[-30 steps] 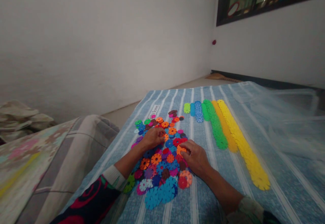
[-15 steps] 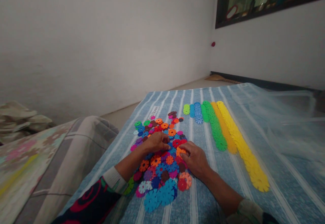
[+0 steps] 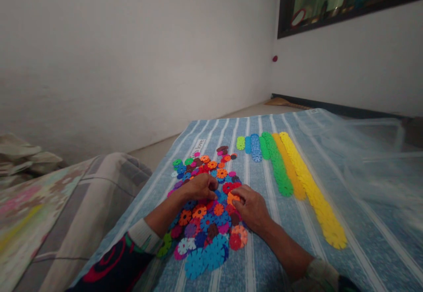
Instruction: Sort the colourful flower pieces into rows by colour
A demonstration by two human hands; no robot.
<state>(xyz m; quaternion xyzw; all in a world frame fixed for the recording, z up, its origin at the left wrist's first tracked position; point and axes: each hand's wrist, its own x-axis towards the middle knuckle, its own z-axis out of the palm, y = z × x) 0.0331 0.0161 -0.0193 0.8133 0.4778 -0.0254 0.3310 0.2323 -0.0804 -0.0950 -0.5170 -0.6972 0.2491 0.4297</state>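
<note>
A striped cloth (image 3: 238, 271) lies beneath left hand (image 3: 201, 187) and right hand (image 3: 254, 207); rightward, a clear box (image 3: 380, 164); under them, the disc pile (image 3: 207, 221); nearer rightward, a yellow row (image 3: 314, 198). Left curls, hold unclear; right pinches an orange disc (image 3: 231, 198).

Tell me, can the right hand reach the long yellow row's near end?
Probably yes: only striped cloth separates the right hand from the near end of the yellow disc row, though that hand's fingers touch an orange notched disc.
</note>
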